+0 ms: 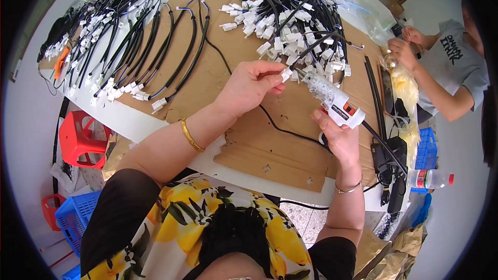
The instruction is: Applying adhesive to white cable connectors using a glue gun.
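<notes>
My right hand [340, 137] is closed around a white hot glue gun [340, 105] with a red switch. Its nozzle end is smeared with grey-white residue, and a black rod [384, 147] runs from its rear. Between thumb and fingertips, my left hand [251, 85] pinches a small white plug connector [286, 74] at the gun's tip. Whether tip and connector touch, I cannot tell. Just beyond lies a big heap of black cables with white connectors [295, 36]. To the left, more black cables [192, 36] lie side by side, their white connectors toward me.
Brown cardboard [270, 150] covers the white table. A black cord crosses it. At right are black rods [374, 93], a black power box [389, 166] and a bottle [430, 179]. Another person's hands [404, 46] work at far right. A red stool [83, 140] stands left.
</notes>
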